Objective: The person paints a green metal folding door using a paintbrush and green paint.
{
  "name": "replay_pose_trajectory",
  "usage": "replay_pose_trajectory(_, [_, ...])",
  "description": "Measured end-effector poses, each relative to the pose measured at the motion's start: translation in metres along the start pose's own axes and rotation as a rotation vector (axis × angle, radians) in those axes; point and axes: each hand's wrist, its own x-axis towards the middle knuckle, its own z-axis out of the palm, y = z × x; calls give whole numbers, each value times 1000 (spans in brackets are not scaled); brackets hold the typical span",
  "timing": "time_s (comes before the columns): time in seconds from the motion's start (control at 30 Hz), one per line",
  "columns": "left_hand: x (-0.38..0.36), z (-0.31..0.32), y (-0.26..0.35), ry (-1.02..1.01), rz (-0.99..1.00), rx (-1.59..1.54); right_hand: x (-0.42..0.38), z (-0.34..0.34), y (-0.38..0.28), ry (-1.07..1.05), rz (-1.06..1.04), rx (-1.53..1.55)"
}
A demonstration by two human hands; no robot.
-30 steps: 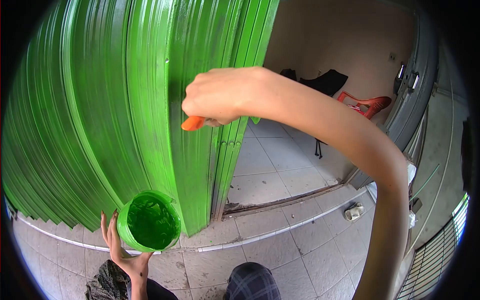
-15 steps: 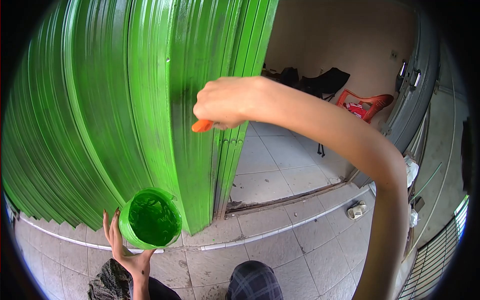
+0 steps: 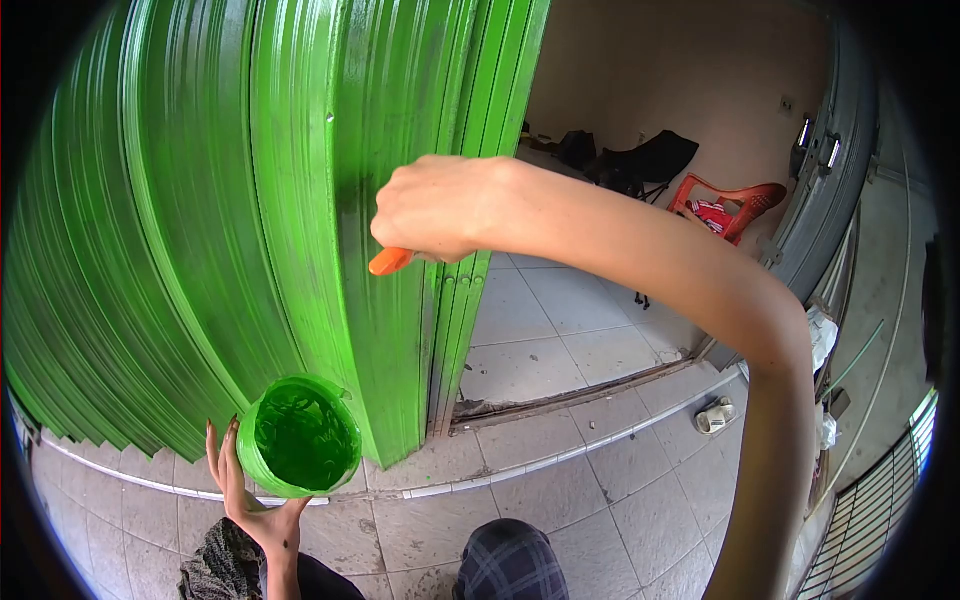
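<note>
My left hand [image 3: 250,505] grips a green container [image 3: 303,437] from its left side and underneath, its open top facing me with wet green paint inside. High in front of the green corrugated metal panel [image 3: 400,330], my right hand [image 3: 430,210] is closed around an orange handle [image 3: 389,261] whose end sticks out below the fist. Whatever is at the other end of the handle is hidden behind the hand. Dark smudges show on the panel just left of the fist.
Right of the panel is a doorway with a floor track [image 3: 570,405]. Inside are a black folding chair [image 3: 650,160] and a red plastic chair [image 3: 735,205]. A pale shoe [image 3: 715,416] lies on the tiles outside. A metal grille [image 3: 870,520] is at the lower right.
My right hand has shifted slightly left with the orange handle, which now tilts more. My left hand and the container are almost where they were.
</note>
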Motion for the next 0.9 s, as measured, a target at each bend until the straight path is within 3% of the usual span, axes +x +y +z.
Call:
replay_pose_trajectory(0.13, [1, -3, 1, 4, -4, -3, 0, -8, 0, 26, -14, 22])
replay_pose_trajectory(0.27, [0, -2, 0, 5, -10, 2, 2, -2, -5, -105, 16, -50])
replay_pose_trajectory(0.37, [2, -4, 4, 8, -22, -12, 2, 2, -1, 43, -27, -10])
replay_pose_trajectory(0.9, [1, -5, 4, 12, -21, -3, 0, 11, -10, 54, -79, -75])
